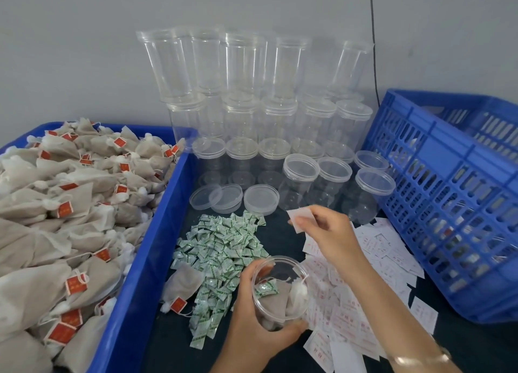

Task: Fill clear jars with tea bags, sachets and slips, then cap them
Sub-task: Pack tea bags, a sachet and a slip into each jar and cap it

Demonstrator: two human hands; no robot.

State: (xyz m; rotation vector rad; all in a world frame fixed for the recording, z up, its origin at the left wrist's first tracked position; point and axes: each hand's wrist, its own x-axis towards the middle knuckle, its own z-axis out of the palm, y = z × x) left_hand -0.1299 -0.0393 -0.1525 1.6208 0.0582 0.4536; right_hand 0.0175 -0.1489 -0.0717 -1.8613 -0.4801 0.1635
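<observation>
Right hand pinches a slip at twelve o'clock of the jar; left hand clasps that jar, tea bags and sachet inside; best feed the slip edge-first down the wall; lids lie at eleven.

Soft, even light; glints on clear plastic jars at 12 o'clock; blue slatted plastic crate blurs at 3 o'clock.
</observation>
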